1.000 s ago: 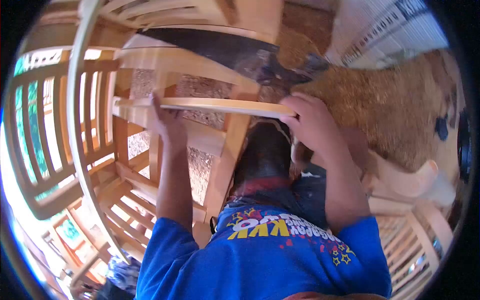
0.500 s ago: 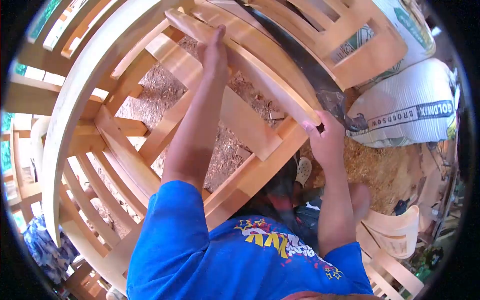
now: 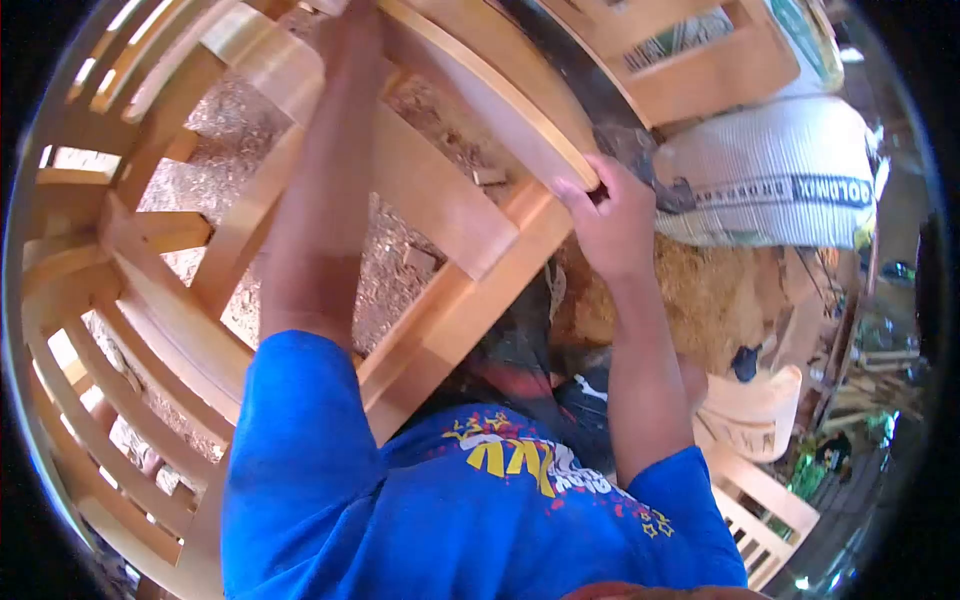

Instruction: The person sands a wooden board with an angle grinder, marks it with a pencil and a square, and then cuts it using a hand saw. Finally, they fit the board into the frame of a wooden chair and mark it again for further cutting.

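A curved wooden board (image 3: 490, 90) lies across the top of a wooden chair or bench frame (image 3: 470, 290). My right hand (image 3: 615, 215) pinches the board's near end, thumb on one side and fingers on the other, over the frame's corner. My left arm reaches over the frame. My left hand (image 3: 348, 25), near the board's far end, is blurred and partly cut off by the upper edge of view, so its fingers cannot be made out. A flat crosspiece (image 3: 440, 190) spans the inside of the frame.
Slatted wooden furniture (image 3: 110, 400) surrounds the left side, with another slatted piece (image 3: 700, 75) at the top right. A white GOLDMIX sack (image 3: 770, 170) lies to the right. Wood shavings (image 3: 715, 300) cover the ground. More slatted furniture (image 3: 765, 500) stands at lower right.
The whole view has shifted, so frame, sack and arms appear further left and higher. My left hand has gone to the upper edge and blurred. My right hand still grips the board's end.
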A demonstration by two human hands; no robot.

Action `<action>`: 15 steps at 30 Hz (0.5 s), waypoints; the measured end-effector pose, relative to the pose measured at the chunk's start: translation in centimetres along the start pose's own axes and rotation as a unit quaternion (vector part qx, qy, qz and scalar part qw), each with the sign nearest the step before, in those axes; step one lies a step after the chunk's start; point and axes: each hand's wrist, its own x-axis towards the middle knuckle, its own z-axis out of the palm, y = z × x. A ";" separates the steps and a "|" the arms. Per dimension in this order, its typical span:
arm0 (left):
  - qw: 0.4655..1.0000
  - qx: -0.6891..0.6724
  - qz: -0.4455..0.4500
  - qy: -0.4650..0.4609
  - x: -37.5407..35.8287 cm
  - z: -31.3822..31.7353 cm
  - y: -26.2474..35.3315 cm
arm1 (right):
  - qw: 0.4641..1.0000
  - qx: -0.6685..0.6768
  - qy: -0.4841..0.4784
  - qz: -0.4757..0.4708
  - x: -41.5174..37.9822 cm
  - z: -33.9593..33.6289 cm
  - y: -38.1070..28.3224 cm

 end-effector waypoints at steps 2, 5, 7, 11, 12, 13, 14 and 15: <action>0.998 -0.058 0.013 -0.020 0.0 0.1 1.9 | 1.000 0.010 -0.009 -0.019 0.1 -0.1 0.2; 0.993 0.009 0.104 0.061 2.0 -0.9 1.2 | 0.998 0.065 -0.020 0.008 -0.6 0.3 1.4; 0.990 -0.066 0.121 0.011 0.1 0.1 1.9 | 0.995 0.095 -0.020 -0.010 -1.1 0.5 2.7; 0.988 -0.137 0.061 -0.035 -0.4 0.4 1.9 | 0.975 0.214 -0.003 0.060 -2.9 -1.1 1.5; 0.993 -0.102 0.060 -0.018 -0.7 0.4 2.3 | 0.976 0.208 0.036 0.053 -3.7 -2.5 0.4; 0.996 -0.064 0.058 0.001 -1.1 0.5 2.9 | 0.975 0.203 0.073 0.047 -4.6 -4.4 -1.0; 0.998 -0.025 0.053 0.019 -1.4 0.3 3.2 | 0.970 0.219 0.104 0.010 -5.2 -6.5 -2.5; 0.996 -0.073 0.050 -0.020 -0.7 0.0 2.7 | 0.953 0.253 0.159 -0.059 -6.1 -8.9 -4.0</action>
